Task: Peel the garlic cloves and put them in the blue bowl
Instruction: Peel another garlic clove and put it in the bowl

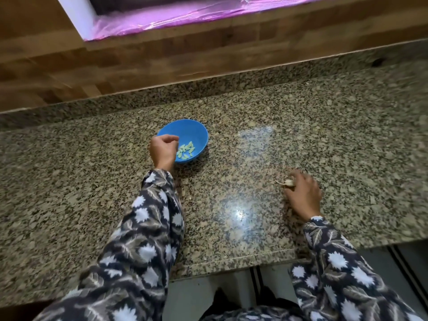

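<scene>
Our right hand (302, 193) pinches the garlic (288, 182), well right of the blue bowl (185, 130); our left hand (163, 150) hangs curled over it, contents unclear.

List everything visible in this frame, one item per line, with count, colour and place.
blue bowl: one, blue, on the counter left of centre.
peeled garlic cloves: about ten, pale, in the bowl.
garlic piece: one, whitish, on the counter at the right fingertips.
granite counter: one, speckled brown-grey, fills the middle.
wooden wall panel: one, brown, behind the counter.
pink film: one strip, pink, top edge.
left hand: one, fingers curled over the bowl's near rim.
right hand: one, on the counter, touching the garlic piece.
</scene>
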{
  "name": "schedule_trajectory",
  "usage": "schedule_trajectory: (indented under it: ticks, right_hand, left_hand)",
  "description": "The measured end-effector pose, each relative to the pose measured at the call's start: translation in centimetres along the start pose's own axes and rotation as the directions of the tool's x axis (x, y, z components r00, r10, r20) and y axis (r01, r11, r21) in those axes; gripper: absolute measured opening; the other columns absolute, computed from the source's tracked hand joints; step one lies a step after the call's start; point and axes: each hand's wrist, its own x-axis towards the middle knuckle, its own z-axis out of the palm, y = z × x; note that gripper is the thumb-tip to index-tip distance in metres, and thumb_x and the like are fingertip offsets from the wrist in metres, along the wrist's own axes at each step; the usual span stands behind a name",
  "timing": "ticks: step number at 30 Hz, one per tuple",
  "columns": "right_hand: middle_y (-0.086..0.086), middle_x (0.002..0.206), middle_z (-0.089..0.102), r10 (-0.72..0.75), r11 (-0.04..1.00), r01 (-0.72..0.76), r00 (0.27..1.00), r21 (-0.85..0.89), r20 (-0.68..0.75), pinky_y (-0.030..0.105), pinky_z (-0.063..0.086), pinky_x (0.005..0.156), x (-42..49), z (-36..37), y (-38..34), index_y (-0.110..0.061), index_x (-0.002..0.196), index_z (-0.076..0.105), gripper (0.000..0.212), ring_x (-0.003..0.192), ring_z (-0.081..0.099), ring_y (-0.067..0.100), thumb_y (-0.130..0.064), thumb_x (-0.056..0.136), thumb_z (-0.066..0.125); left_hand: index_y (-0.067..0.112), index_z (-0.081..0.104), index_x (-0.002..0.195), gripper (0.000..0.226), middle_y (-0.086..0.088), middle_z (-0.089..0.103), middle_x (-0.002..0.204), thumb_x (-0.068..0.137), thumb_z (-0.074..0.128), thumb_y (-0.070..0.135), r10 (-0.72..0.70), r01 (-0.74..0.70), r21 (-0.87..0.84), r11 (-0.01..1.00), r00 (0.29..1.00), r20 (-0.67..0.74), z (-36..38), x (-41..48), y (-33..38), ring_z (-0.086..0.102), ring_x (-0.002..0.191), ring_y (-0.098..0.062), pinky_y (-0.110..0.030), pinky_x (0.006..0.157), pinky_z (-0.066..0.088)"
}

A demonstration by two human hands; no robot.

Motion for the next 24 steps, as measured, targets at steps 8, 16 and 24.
schedule_trajectory:
  ticks: [8, 16, 24]
  right_hand:
    - [0.006, 0.113, 0.06, -0.06, 0.985, 0.067, 0.997, 0.159, -0.044, 0.011, 0.033, 0.064, -1.6, 0.5, -0.5, -0.011, 0.114, 0.061, 0.027, 0.091, 0.05, 0.014, -0.014, 0.087, 0.058]
    - [-0.003, 0.107, 0.065, -0.289, 0.905, 0.231, 0.95, 0.356, 0.118, 0.014, 0.049, 0.074, -4.0, 2.6, -3.5, -0.014, 0.115, 0.063, 0.028, 0.088, 0.059, 0.007, -0.015, 0.086, 0.062]
    - [0.013, 0.11, 0.064, -0.01, 0.365, -0.31, 0.941, 0.878, 0.337, 0.032, 0.056, 0.081, -4.9, 3.7, -5.3, -0.007, 0.109, 0.062, 0.025, 0.097, 0.065, 0.028, -0.008, 0.084, 0.062]
  left_hand:
    - [0.012, 0.063, 0.114, 0.029, -0.004, 0.065, 0.114, 0.088, 0.058, 0.002, 0.14, -0.124, -0.066, 0.99, 0.88, 0.454, 4.3, -12.6, -3.7, 0.063, 0.097, -0.012, -0.024, 0.081, 0.055]
    - [0.023, 0.064, 0.115, 0.035, 0.003, 0.066, 0.115, 0.082, 0.069, 0.014, 0.303, -0.33, -0.08, 0.941, 0.708, 0.638, 6.3, -14.9, -4.8, 0.062, 0.1, -0.001, -0.019, 0.09, 0.049]
    - [-0.001, 0.068, 0.098, 0.017, 0.005, 0.072, 0.071, 0.083, 0.063, -0.004, -0.015, 0.284, -0.422, 0.861, 0.844, 0.536, 5.9, -16.5, -3.7, 0.068, 0.066, -0.007, -0.019, 0.061, 0.055]
